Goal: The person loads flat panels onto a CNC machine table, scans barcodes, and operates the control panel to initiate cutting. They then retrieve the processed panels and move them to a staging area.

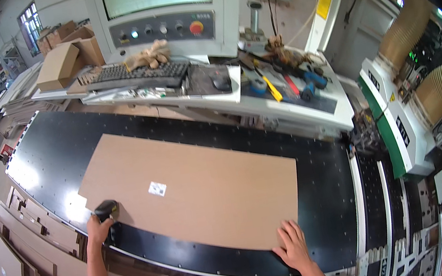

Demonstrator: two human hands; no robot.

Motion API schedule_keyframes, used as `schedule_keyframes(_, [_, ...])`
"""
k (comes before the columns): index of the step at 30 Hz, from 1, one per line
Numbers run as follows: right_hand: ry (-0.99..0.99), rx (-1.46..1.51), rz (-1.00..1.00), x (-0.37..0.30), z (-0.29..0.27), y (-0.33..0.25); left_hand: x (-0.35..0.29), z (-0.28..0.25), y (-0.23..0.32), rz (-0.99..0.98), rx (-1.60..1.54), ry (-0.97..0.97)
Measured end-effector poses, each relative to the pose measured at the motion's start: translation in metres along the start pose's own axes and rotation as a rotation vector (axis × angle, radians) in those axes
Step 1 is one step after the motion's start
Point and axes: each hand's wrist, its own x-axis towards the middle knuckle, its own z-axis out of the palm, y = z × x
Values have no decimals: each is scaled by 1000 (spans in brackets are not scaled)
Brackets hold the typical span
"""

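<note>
A large brown rectangular board [218, 196] lies flat on the black table [150, 239], with a small white printed label [157, 189] on its left half. My left hand [98, 229] is closed around a black handheld barcode scanner [106, 209], held beside the board's near left edge. The scanner's head is toward the board. On the board's near right corner rests my right hand [293, 244], its fingers stretched out over the surface and its thumb apart near the edge.
Behind the table, a ledge carries a keyboard [136, 76], work gloves [150, 55], a mouse [220, 80] and assorted tools [281, 79] below a control panel [163, 30]. Machine heads with hoses [408, 39] stand at the right. Several cut boards [26, 261] lean or lie at the left.
</note>
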Motion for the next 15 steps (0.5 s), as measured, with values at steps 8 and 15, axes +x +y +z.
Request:
schedule_keyframes(8, [183, 61, 178, -14, 16, -15, 43, -18, -41, -247, 87, 55])
schedule_keyframes(15, [223, 127, 287, -19, 22, -30, 68, -11, -25, -206, 29, 109])
